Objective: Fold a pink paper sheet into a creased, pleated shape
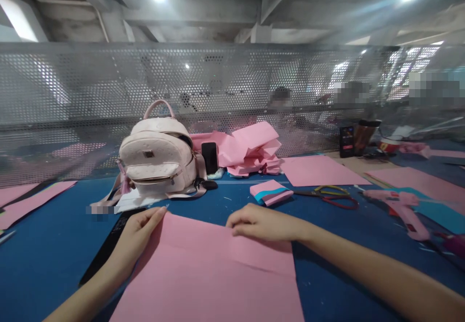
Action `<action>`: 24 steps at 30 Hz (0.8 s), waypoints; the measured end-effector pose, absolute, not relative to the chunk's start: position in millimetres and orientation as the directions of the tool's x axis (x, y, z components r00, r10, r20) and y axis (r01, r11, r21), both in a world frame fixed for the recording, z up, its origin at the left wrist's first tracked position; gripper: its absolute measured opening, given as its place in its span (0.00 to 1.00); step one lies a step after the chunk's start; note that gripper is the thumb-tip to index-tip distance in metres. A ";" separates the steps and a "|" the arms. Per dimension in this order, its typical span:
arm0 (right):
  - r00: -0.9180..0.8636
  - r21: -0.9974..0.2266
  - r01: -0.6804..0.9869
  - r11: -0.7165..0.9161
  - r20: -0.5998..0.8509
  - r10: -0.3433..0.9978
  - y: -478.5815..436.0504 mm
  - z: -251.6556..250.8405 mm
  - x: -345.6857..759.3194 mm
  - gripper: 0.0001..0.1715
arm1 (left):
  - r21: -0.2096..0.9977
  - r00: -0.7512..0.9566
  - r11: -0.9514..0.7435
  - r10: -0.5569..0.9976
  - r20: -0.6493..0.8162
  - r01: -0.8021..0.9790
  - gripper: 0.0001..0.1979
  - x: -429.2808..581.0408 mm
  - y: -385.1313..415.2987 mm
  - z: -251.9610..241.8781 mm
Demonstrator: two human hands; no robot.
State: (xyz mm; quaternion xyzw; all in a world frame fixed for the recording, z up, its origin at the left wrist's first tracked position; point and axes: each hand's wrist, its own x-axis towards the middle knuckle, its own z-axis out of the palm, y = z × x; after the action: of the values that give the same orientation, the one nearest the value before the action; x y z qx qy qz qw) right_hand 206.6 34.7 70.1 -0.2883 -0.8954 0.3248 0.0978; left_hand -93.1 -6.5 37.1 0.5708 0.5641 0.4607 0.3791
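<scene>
Blue counter (39,264), widest. Large pink sheet (214,278) at near centre. Pale backpack (154,150) on the far left side, gap at its top; can't see what's inside. Left hand (143,230) has its grip pinched on the sheet's far left corner; right hand (254,221) curled at its far edge, can't tell if clamped. Far right: brown tumbler (364,139), then red-and-white cup (388,145), contents of both hidden from here.
</scene>
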 end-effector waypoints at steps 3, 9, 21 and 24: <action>-0.772 -0.610 0.500 0.615 0.008 0.635 47.1 74.9 217.2 0.14 | 0.938 0.011 -0.109 0.994 0.112 0.329 0.21 -95.0 -0.2 34.8; -0.745 -0.548 0.559 0.622 -0.002 0.668 44.1 76.1 218.3 0.11 | 0.886 0.226 -0.163 0.972 0.068 0.434 0.13 -89.2 -2.1 30.2; -0.728 -0.424 0.644 0.637 -0.082 0.681 56.5 72.3 227.7 0.08 | 0.737 0.336 -0.281 0.939 0.077 0.615 0.11 -92.7 -4.5 40.5; -0.735 -0.366 0.656 0.660 -0.113 0.668 58.2 77.3 232.2 0.07 | 0.715 0.369 -0.295 0.928 0.056 0.634 0.11 -93.7 -4.3 39.3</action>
State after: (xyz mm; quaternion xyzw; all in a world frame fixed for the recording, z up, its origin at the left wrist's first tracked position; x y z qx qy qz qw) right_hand 232.2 58.2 77.3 -0.3636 -0.9108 0.1948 0.0158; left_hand -93.7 -4.3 39.3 0.7682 0.5082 0.2393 0.3070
